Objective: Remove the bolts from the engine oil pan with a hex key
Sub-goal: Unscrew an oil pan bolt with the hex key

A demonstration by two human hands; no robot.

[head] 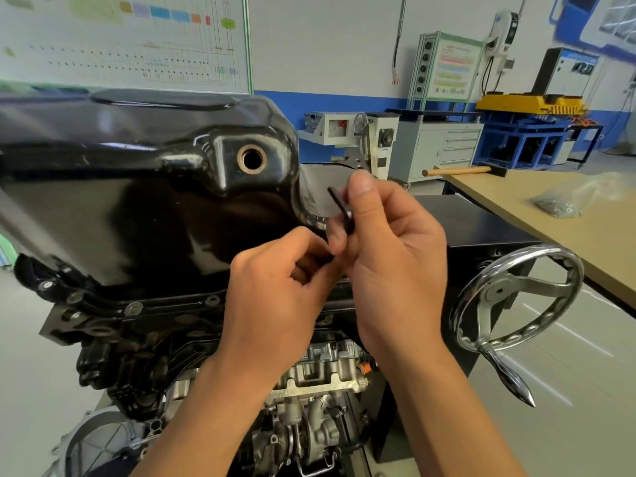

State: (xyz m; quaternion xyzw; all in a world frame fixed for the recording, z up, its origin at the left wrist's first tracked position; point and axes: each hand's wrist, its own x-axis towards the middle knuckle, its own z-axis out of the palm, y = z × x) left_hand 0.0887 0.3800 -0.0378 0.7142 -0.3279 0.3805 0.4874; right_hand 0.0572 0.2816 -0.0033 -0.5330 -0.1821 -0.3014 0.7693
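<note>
Now my right hand point(389, 263) pinches the hex key point(339, 206) between thumb and fingers, just off the right end of the black oil pan point(137, 187). My left hand point(275, 290), fingers curled, grips the key's lower end. Bolts point(134, 308) sit in the pan's near flange, left of both hands. A hammer point(457, 171) lies on the far desk point(516, 201).

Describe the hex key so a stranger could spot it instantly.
Find the glossy black oil pan on the left; both hands meet at its right edge. The hex key is the thin black bar poking up from the right hand, its lower end seemingly pinched by the left hand. Nothing else nearby is that slim and straight.
</note>
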